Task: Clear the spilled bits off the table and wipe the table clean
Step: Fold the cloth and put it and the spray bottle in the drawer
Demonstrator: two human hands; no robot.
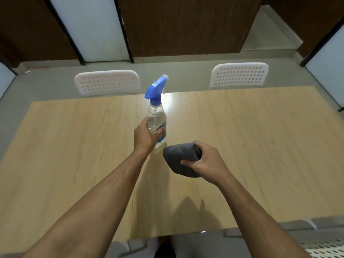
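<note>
Seen from a head-worn camera looking down, two bare forearms reach over a pale wood-grain table (242,136). The left hand (146,137) is wrapped around the lower body of a clear plastic spray bottle (156,118), which stands near the table's middle, leaning slightly, with its blue trigger head (155,88) pointing away toward the right. Whether its base rests on the table or is just lifted cannot be told. The right hand (206,162) grips a dark grey cloth (179,158), bunched and folded, just beside the bottle's base and pressed against or just above the tabletop.

The bottle looks light and part-filled with clear liquid; its smooth plastic may be slippery when wet, so the narrow neck under the trigger is probably the surest hold for spraying. The cloth looks soft, thick and limp, easy to gather in a fist or spread flat for wiping.

The tabletop is smooth and faintly glossy, with a bright glare patch behind the bottle. No spilled bits are visible on it. Two white perforated chairs (107,81) stand at the far edge, before a grey floor and dark brown wall panels.
</note>
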